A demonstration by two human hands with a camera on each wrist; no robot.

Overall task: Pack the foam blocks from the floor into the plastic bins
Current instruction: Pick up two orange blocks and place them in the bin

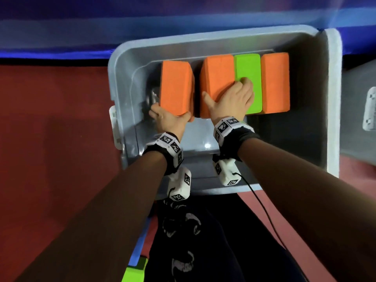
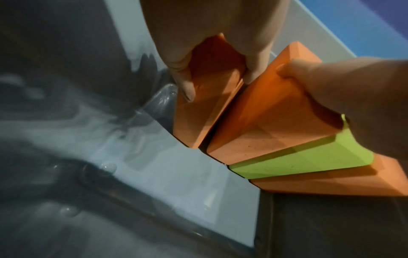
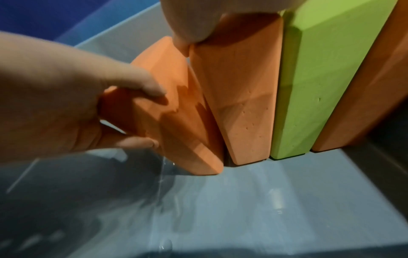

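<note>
Inside the grey plastic bin point(image 1: 223, 37), several foam blocks stand on edge in a row along the far wall. My left hand point(image 1: 171, 117) grips the near end of the leftmost orange block point(image 1: 175, 86), which leans left, apart from the others at the top. My right hand point(image 1: 225, 92) holds the second orange block point(image 1: 217, 74), thumb on its left face and fingers over its top touching the green block point(image 1: 249, 66). Another orange block point(image 1: 275, 82) stands at the right. In the left wrist view, the thumb and fingers point(image 2: 187, 92) pinch the tilted block point(image 2: 198, 122).
The bin floor point(image 2: 198, 183) in front of the row is bare. A second grey bin point(image 1: 358, 119) stands to the right. Red floor mat point(image 1: 50, 119) lies to the left. A green block point(image 1: 134, 271) and a blue one point(image 1: 138, 247) lie by my leg.
</note>
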